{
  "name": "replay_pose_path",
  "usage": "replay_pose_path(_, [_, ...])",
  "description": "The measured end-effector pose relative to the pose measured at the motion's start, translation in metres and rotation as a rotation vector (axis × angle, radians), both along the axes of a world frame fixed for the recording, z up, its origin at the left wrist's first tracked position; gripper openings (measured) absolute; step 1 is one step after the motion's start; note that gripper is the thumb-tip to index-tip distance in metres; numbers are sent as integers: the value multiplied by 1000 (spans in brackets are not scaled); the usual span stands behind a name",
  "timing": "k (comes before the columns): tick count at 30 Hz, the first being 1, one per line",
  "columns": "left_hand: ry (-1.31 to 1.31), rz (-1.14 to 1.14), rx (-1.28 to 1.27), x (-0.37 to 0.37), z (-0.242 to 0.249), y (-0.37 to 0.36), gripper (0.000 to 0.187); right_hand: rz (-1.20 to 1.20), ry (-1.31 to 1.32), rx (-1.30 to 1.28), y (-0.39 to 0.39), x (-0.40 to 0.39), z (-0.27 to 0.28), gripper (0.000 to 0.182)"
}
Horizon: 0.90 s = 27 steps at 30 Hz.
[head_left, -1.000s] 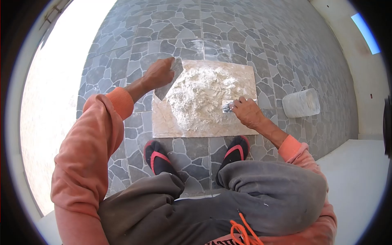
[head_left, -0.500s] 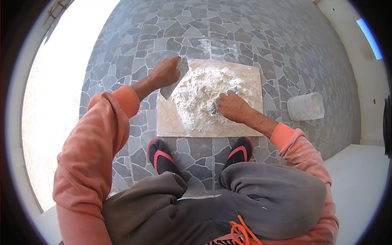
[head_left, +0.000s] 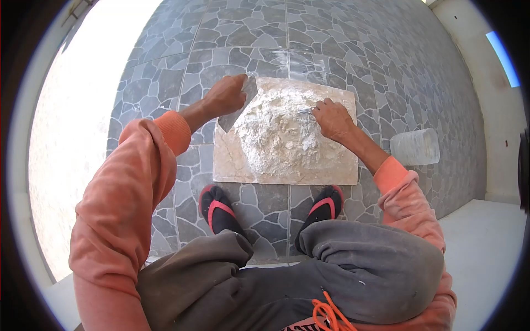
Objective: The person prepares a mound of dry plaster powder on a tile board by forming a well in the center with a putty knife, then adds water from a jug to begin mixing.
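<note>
A heap of white powdery, lumpy material [head_left: 276,132] is spread over a pale marbled tile [head_left: 229,163] on the floor. My left hand [head_left: 226,96] is closed on a flat grey plate [head_left: 236,115], tilted over the tile's far left corner; its handle, if any, is hidden. Over the heap's right side, my right hand [head_left: 334,120] is closed round a small metal scraper [head_left: 305,111]. The scraper's end points left and sits at the powder; most of it is hidden by my fingers.
A translucent whitish plastic tub [head_left: 415,147] stands to the right on the grey stone-patterned floor [head_left: 243,33]. My feet in black and red sandals [head_left: 221,209] are just before the tile's near edge. White smears mark the floor beyond the tile. A wall rises at right.
My right hand has moved up and right across the heap with the scraper, which now points left. The left hand and the grey plate have hardly moved.
</note>
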<state>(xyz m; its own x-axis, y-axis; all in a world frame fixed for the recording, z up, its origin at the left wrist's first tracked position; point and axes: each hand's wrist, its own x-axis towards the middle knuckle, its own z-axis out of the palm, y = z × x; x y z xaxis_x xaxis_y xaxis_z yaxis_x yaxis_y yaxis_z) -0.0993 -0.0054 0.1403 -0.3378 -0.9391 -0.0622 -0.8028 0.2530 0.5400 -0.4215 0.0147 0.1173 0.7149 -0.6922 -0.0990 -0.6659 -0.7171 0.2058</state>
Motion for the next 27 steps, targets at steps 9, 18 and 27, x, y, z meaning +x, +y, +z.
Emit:
replay_pose_path(9, [9, -1, -4, -1, -7, -2, 32, -64, 103, 298, -9, 33, -5, 18])
replay_pose_path(18, [10, 6, -11, -1, -8, -3, 29, 199, -22, 60, -11, 52, -16, 12])
replay_pose_path(27, [94, 3, -13, -16, 1, 4, 30, -20, -92, 180, 6, -24, 6, 19])
